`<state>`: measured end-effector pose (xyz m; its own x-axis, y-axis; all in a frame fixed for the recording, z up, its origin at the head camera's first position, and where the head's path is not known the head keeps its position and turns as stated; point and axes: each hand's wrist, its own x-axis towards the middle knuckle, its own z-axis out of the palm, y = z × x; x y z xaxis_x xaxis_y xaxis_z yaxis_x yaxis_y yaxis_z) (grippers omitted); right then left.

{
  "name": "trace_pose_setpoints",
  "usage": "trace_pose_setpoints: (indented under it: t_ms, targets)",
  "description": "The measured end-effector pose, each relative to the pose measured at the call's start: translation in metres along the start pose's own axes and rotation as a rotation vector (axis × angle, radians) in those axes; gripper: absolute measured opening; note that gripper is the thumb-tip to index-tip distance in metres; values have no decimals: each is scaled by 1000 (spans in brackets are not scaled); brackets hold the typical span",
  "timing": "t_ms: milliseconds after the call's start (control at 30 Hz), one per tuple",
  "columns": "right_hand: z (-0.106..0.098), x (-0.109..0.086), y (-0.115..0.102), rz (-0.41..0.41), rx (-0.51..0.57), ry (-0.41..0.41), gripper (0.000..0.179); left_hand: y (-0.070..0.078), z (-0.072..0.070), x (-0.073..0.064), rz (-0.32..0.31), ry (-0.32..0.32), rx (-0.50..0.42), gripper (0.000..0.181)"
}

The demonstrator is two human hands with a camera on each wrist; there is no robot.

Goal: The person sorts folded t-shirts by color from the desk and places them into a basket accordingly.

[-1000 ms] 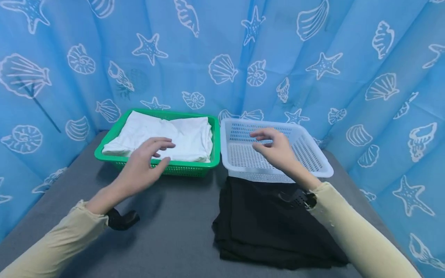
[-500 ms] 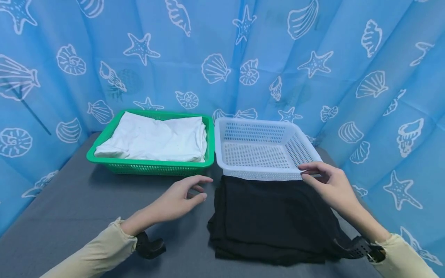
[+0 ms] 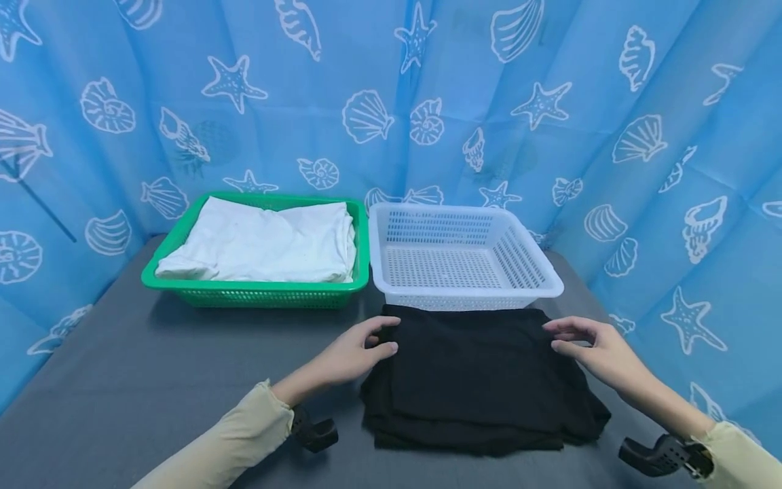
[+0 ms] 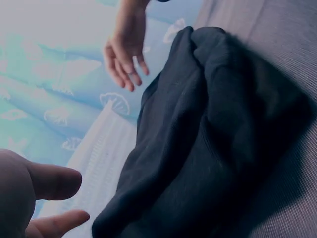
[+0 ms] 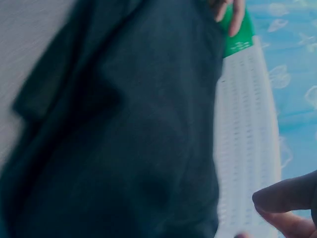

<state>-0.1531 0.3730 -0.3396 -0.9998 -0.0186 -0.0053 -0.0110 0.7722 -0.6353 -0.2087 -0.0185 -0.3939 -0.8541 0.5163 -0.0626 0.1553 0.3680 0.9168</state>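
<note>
A folded black cloth [image 3: 476,380], seemingly a garment, lies on the grey table in front of the white basket. At its left edge is my left hand [image 3: 351,353], thumb and fingers parted with nothing between them. On the opposite side my right hand [image 3: 601,350] hovers by the cloth's far right corner, fingers loosely bent and holding nothing. In the left wrist view a gap shows between the left thumb and fingers, beside the black cloth [image 4: 198,139]. The right wrist view has the right fingertips [image 5: 282,196] apart from the cloth.
Behind the black cloth stands a white perforated basket [image 3: 464,302] with nothing inside. To its left, a green basket [image 3: 263,286] holds folded white cloth [image 3: 263,241]. A blue curtain [image 3: 391,102] with shell prints hangs behind the grey table [image 3: 153,380].
Both hands have come from over the baskets down to the two sides of the black cloth. The left hand moved right and the right hand moved right and nearer. The view shifted slightly.
</note>
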Motion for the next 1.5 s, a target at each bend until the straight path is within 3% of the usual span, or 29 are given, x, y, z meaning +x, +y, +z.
trace_pose_setpoints:
  t_ms: [133,267,433,500,700,800,1033,1233,1400,1500]
  targets:
    - [-3,3,11,103,-18,-81,40,-2,8,10,18,58,-32,42]
    - [-5,4,18,168,25,-166,46,-4,14,12,99,121,-8,38]
    - [-5,0,22,185,57,-180,47,-4,17,8,226,150,45,41]
    - [-3,-2,22,170,60,-179,48,-3,18,8,243,146,64,41]
    - [-2,2,19,226,86,-269,55,0,22,5,176,50,147,35]
    - [-1,2,21,261,98,-296,59,-1,24,5,175,14,182,28]
    - [3,1,26,238,198,-258,65,9,18,-1,167,102,285,17]
    - [3,2,28,257,184,-247,63,27,15,-12,145,190,352,16]
    - [1,4,29,281,212,-242,70,20,17,-8,162,220,305,22]
    - [1,6,32,293,289,-257,72,10,18,-3,141,181,204,32]
